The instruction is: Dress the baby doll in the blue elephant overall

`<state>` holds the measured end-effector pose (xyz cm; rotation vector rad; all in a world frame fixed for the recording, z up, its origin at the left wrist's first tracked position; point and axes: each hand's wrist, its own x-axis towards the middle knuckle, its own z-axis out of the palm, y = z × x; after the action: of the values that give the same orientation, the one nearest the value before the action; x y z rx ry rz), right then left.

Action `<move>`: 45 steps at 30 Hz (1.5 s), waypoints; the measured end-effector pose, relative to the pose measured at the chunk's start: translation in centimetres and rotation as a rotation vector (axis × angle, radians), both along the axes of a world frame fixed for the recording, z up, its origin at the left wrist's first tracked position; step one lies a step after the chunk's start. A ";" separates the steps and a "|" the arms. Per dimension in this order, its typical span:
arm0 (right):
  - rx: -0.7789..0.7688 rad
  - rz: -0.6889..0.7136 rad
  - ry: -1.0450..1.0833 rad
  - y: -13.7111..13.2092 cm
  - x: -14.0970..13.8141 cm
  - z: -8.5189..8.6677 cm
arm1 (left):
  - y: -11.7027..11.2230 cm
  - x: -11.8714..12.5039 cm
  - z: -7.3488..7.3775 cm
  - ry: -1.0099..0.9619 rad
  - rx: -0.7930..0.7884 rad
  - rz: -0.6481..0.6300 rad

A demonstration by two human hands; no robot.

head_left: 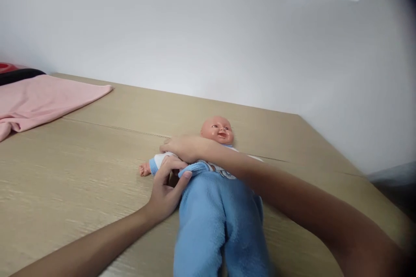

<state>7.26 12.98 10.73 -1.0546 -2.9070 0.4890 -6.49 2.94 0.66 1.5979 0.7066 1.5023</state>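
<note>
A baby doll (pixel 217 130) lies on its back on the table, head away from me, in a white shirt with blue trim and fuzzy blue trousers (pixel 203 220). My left hand (pixel 167 188) is at the doll's side, thumb and fingers closed on the shirt's blue ribbed hem (pixel 197 167). Across the doll's chest reaches my right hand (pixel 183 148), its fingers bent down over the white sleeve (pixel 160 159) near the shoulder; the fingertips are mostly hidden. The doll's small hand (pixel 144 169) sticks out of the blue cuff.
A pink cloth (pixel 48 97) lies at the table's left side, with a black item (pixel 21 75) and a red item (pixel 7 67) behind it. The wooden table (pixel 97 156) meets a white wall (pixel 182 39) at the back.
</note>
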 end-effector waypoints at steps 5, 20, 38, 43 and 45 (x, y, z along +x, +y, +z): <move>0.021 -0.096 0.200 -2.0 2.0 1.4 | -0.3 -0.5 -0.2 0.039 0.125 -0.031; -0.151 -0.013 0.527 -3.5 7.7 0.6 | -1.2 -0.9 -1.7 -0.118 0.414 -0.060; -0.348 -0.589 0.768 -10.5 10.5 -0.9 | 1.6 0.0 1.3 -0.179 -0.535 -0.005; -0.382 -0.667 0.985 -9.7 10.9 -2.6 | 4.6 0.8 1.9 -0.130 -0.763 -0.230; -0.413 -0.684 1.022 -9.6 11.3 -3.0 | 5.3 0.9 1.9 -0.100 -0.770 -0.235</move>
<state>18.51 3.37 7.74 -1.2242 -1.4957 1.1515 -5.59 8.23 2.61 0.9672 0.8673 0.9529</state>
